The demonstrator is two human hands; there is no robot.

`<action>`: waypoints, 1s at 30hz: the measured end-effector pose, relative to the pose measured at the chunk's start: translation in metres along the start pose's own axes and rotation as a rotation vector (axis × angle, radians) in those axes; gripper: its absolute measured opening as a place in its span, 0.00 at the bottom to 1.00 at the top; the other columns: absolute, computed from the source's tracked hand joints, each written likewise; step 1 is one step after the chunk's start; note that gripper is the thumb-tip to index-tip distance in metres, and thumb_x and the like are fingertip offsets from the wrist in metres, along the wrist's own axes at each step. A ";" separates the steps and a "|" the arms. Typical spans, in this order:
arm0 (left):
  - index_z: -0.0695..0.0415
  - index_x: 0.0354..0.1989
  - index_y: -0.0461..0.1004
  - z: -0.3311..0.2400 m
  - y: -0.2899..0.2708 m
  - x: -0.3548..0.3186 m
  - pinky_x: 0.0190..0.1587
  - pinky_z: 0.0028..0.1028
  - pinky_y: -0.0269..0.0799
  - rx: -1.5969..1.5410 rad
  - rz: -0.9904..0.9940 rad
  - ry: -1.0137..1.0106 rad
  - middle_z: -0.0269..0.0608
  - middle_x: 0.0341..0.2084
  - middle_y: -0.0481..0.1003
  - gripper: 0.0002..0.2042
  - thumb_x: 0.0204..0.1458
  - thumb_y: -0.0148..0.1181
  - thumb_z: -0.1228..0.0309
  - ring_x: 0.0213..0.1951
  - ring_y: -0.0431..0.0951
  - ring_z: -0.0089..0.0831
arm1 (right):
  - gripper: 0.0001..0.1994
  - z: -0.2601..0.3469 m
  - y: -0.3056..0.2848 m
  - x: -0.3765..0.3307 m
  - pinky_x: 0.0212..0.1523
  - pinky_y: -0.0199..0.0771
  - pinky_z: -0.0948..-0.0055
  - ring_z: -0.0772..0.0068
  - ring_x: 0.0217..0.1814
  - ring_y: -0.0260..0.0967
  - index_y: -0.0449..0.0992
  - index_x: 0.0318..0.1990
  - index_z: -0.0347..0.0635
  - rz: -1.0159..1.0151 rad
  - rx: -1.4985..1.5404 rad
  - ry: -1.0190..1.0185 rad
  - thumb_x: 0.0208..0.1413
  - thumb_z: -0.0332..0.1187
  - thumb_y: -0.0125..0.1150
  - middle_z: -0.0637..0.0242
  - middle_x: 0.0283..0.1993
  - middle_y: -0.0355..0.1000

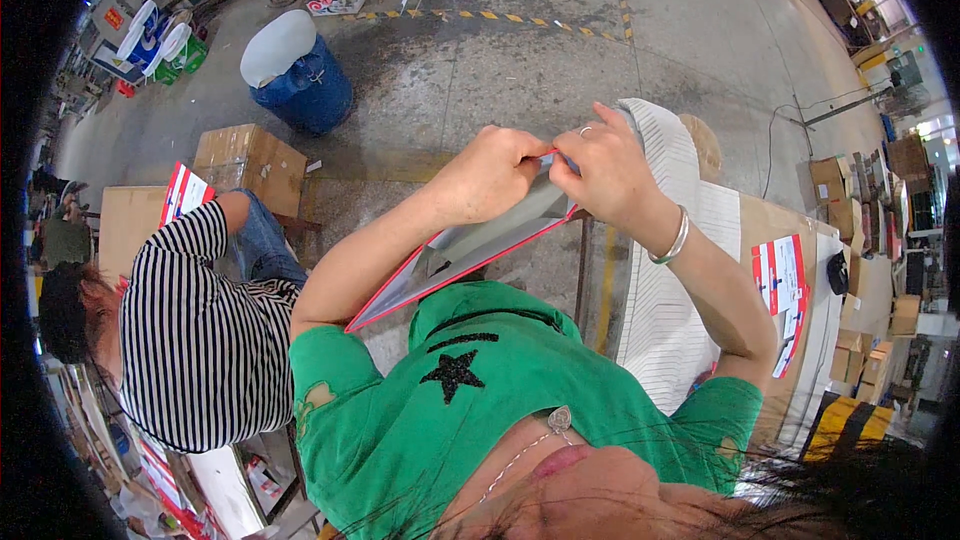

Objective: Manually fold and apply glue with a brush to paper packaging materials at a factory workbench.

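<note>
The left hand and right hand pinch the far end of a red-edged sheet, its length slanting back toward the green shirt's left side.

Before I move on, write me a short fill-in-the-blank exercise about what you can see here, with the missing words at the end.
1. The left hand and right hand pinch a greyish sheet whose border is ____.
2. A silver bangle circles the person's ____ wrist.
3. The black star is on a ____ shirt.
4. The barrel has ____ sides.
Missing words: red; right; green; blue.
</note>
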State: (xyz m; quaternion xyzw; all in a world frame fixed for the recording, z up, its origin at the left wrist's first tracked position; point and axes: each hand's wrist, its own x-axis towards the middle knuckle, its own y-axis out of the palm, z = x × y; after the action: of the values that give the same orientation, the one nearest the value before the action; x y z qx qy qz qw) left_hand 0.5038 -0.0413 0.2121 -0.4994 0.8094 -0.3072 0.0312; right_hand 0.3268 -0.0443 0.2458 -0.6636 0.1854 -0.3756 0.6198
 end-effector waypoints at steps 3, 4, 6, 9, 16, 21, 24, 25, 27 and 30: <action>0.63 0.37 0.73 -0.002 0.001 0.001 0.40 0.37 0.69 -0.015 -0.013 0.021 0.55 0.30 0.74 0.11 0.45 0.49 0.79 0.36 0.75 0.48 | 0.03 -0.007 0.007 -0.001 0.59 0.54 0.54 0.60 0.35 0.71 0.73 0.26 0.42 -0.098 0.014 -0.012 0.42 0.30 0.56 0.60 0.24 0.72; 0.63 0.37 0.73 -0.003 0.002 0.001 0.40 0.37 0.69 -0.016 -0.011 0.022 0.55 0.30 0.74 0.11 0.45 0.49 0.79 0.36 0.75 0.48 | 0.03 -0.008 0.006 -0.002 0.59 0.54 0.54 0.60 0.35 0.71 0.73 0.26 0.42 -0.097 0.013 -0.010 0.42 0.30 0.56 0.60 0.24 0.72; 0.64 0.37 0.73 -0.004 0.002 0.001 0.40 0.37 0.69 0.041 -0.064 -0.013 0.55 0.31 0.74 0.11 0.45 0.49 0.79 0.37 0.74 0.48 | 0.14 -0.006 0.000 -0.003 0.60 0.55 0.56 0.58 0.46 0.69 0.73 0.39 0.41 -0.070 0.033 0.034 0.40 0.28 0.59 0.58 0.36 0.73; 0.65 0.39 0.73 -0.001 0.003 -0.001 0.39 0.37 0.69 0.212 -0.276 0.181 0.53 0.32 0.74 0.13 0.43 0.50 0.82 0.37 0.73 0.48 | 0.26 0.006 -0.011 -0.004 0.61 0.51 0.56 0.53 0.60 0.58 0.67 0.52 0.40 -0.239 -0.025 0.000 0.39 0.30 0.62 0.51 0.53 0.65; 0.68 0.41 0.71 -0.023 -0.007 -0.001 0.40 0.37 0.69 0.362 -0.560 0.359 0.51 0.34 0.72 0.17 0.37 0.52 0.87 0.36 0.71 0.48 | 0.36 0.010 -0.018 -0.016 0.64 0.49 0.57 0.49 0.67 0.46 0.59 0.59 0.41 -0.423 0.152 0.147 0.37 0.23 0.64 0.50 0.64 0.50; 0.69 0.39 0.71 -0.033 -0.012 0.002 0.46 0.34 0.67 0.436 -0.566 0.386 0.49 0.32 0.73 0.16 0.36 0.53 0.82 0.37 0.70 0.43 | 0.32 0.006 -0.016 -0.025 0.62 0.55 0.59 0.49 0.68 0.47 0.61 0.58 0.41 -0.517 0.355 0.127 0.40 0.17 0.58 0.50 0.66 0.47; 0.69 0.39 0.71 -0.039 -0.012 0.001 0.46 0.34 0.67 0.411 -0.545 0.380 0.49 0.32 0.73 0.17 0.36 0.53 0.82 0.38 0.70 0.43 | 0.27 0.003 -0.022 -0.027 0.61 0.57 0.61 0.49 0.67 0.49 0.68 0.54 0.42 -0.501 0.252 0.054 0.41 0.16 0.55 0.48 0.66 0.46; 0.69 0.39 0.71 -0.039 -0.011 0.002 0.46 0.34 0.67 0.410 -0.545 0.384 0.49 0.32 0.73 0.17 0.36 0.53 0.82 0.38 0.70 0.43 | 0.27 0.003 -0.023 -0.027 0.61 0.57 0.61 0.49 0.67 0.49 0.68 0.54 0.42 -0.502 0.249 0.055 0.41 0.16 0.55 0.48 0.66 0.46; 0.69 0.39 0.71 -0.039 -0.010 0.003 0.46 0.34 0.67 0.422 -0.542 0.392 0.50 0.32 0.73 0.17 0.36 0.53 0.82 0.38 0.70 0.44 | 0.21 0.003 -0.024 -0.025 0.60 0.57 0.64 0.48 0.66 0.50 0.74 0.47 0.41 -0.470 0.207 0.054 0.42 0.14 0.51 0.45 0.66 0.47; 0.69 0.40 0.71 -0.039 -0.011 0.004 0.45 0.35 0.67 0.419 -0.547 0.377 0.50 0.33 0.73 0.17 0.36 0.53 0.82 0.39 0.70 0.44 | 0.18 -0.001 -0.025 -0.024 0.59 0.58 0.63 0.51 0.65 0.54 0.77 0.42 0.40 -0.495 0.210 0.005 0.43 0.14 0.49 0.46 0.64 0.51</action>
State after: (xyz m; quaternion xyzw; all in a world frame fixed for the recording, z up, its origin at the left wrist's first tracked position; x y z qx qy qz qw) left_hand 0.4964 -0.0295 0.2507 -0.6145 0.5577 -0.5490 -0.1000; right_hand 0.3050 -0.0237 0.2630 -0.6197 -0.0207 -0.5345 0.5743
